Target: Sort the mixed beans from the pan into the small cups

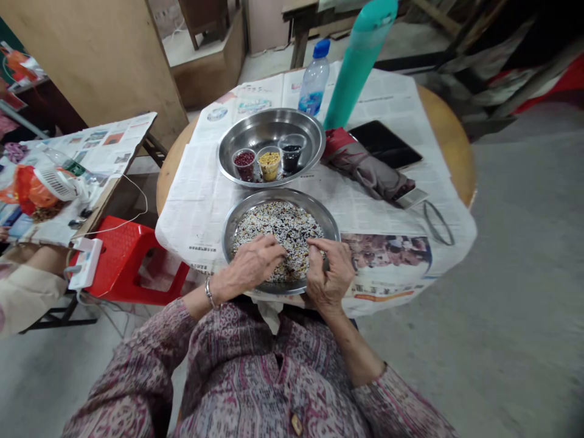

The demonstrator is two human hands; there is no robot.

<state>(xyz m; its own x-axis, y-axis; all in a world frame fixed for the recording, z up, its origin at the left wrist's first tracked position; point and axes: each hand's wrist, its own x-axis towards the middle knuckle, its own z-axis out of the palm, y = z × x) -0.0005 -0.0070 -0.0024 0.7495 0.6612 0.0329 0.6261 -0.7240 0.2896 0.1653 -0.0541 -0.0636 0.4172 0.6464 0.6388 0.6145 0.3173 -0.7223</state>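
Note:
A shallow metal basin (225,238) in front of me holds a spread of mixed grains and beans (280,228), white, black, yellow and reddish. Over its left front part is my left hand (253,260), its fingers curled together at the grains. At the right rim my right hand (331,271) has thumb and index finger brought together. What either hand pinches is too small to make out. Behind stands a larger metal basin (269,121) with three clear plastic cups: one of red beans (244,163), one of yellow beans (269,163) and one of black beans (292,152).
Newspaper (191,201) covers the round table. Toward the back stand a bottle with a blue cap (312,82) and a tall teal bottle (358,64). A folded umbrella (369,164) and a dark tablet (387,143) lie right. A red stool (130,261) with a power strip stands left.

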